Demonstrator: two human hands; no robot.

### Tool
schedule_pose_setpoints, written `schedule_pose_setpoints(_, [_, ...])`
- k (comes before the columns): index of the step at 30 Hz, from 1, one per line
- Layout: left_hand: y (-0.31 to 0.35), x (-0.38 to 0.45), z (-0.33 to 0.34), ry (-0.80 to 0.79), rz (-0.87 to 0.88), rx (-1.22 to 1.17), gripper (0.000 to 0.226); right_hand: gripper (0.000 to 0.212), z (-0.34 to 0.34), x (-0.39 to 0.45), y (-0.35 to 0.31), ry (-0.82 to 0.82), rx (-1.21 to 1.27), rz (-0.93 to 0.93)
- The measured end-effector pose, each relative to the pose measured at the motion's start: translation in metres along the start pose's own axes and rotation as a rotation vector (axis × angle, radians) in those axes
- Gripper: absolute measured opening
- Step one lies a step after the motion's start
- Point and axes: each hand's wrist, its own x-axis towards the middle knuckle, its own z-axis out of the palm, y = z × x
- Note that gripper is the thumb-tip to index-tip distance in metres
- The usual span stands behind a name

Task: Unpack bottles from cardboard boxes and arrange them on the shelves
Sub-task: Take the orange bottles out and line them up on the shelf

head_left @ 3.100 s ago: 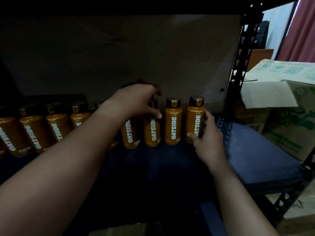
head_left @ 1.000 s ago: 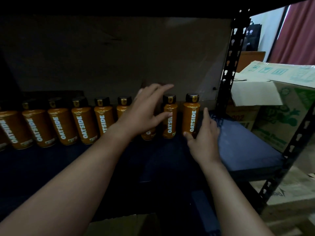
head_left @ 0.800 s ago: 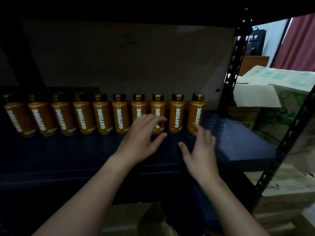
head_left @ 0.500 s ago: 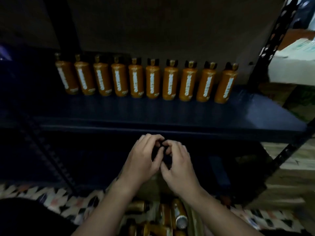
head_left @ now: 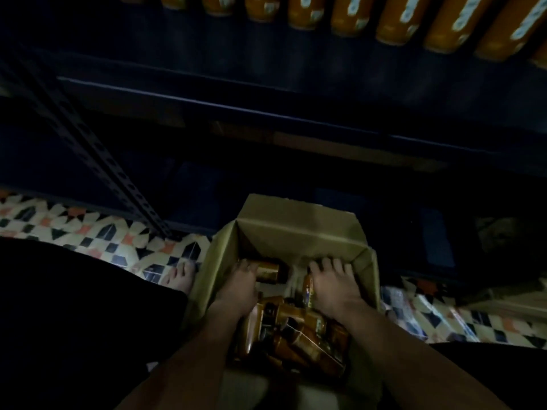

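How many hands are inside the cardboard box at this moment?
2. The left hand is by the left wall of the cardboard box, fingers on a lying bottle; the right hand is by the right wall.

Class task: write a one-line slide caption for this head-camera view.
Both hands, left and right, reach into an open cardboard box of brown bottles below a stocked shelf.

We see the cardboard box (head_left: 291, 229) on the floor (head_left: 88, 232), before the shelf (head_left: 266, 84). In the box lie loose bottles (head_left: 296, 327); above it, a row of bottles (head_left: 393, 22) stands on the shelf. Left of the box rests a foot (head_left: 180, 276).
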Motion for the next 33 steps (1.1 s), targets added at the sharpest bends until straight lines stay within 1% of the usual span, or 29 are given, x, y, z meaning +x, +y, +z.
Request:
schedule_pose_setpoints(3, [-0.011,0.018,0.017,0.016,0.009,0.027,0.061,0.071,0.017,0.012,0.013,-0.057,-0.096,0.040])
schedule_pose_setpoints(7, [-0.012,0.042,0.031,0.034,0.022,0.189,0.062,0.069,0.037,0.026,0.020,-0.127,-0.040,0.113])
schedule_pose_setpoints(10, [-0.012,0.060,0.042,0.033,-0.022,0.260,0.060,0.068,0.048,0.037,0.021,-0.121,-0.033,0.133])
schedule_pose_setpoints(14, [-0.003,0.081,0.047,-0.051,-0.082,0.369,0.069,0.072,0.058,0.043,0.020,-0.113,-0.033,0.181])
schedule_pose_setpoints(15, [0.000,0.087,0.048,-0.081,-0.103,0.393,0.068,0.072,0.060,0.043,0.019,-0.114,-0.035,0.189])
schedule_pose_setpoints(18, [0.007,0.097,0.050,-0.136,-0.161,0.453,0.051,0.073,0.060,0.043,0.017,-0.122,-0.055,0.198])
schedule_pose_setpoints(19, [0.008,0.099,0.050,-0.156,-0.170,0.467,0.048,0.073,0.059,0.043,0.018,-0.130,-0.067,0.193])
schedule_pose_setpoints(22, [0.007,0.097,0.049,-0.196,-0.161,0.486,0.054,0.072,0.056,0.040,0.020,-0.142,-0.074,0.167])
schedule_pose_setpoints(24, [0.007,0.091,0.046,-0.192,-0.159,0.432,0.062,0.074,0.053,0.036,0.021,-0.136,-0.025,0.146])
schedule_pose_setpoints(26, [0.008,0.085,0.042,-0.187,-0.152,0.317,0.066,0.080,0.048,0.033,0.019,-0.125,0.048,0.144])
schedule_pose_setpoints(30, [0.016,0.057,0.024,-0.121,-0.110,0.142,0.051,0.084,0.031,0.022,0.008,-0.085,0.231,0.198])
schedule_pose_setpoints(33, [0.023,0.034,0.009,-0.033,-0.089,-0.111,0.055,0.089,0.016,0.009,0.002,0.009,0.489,0.225])
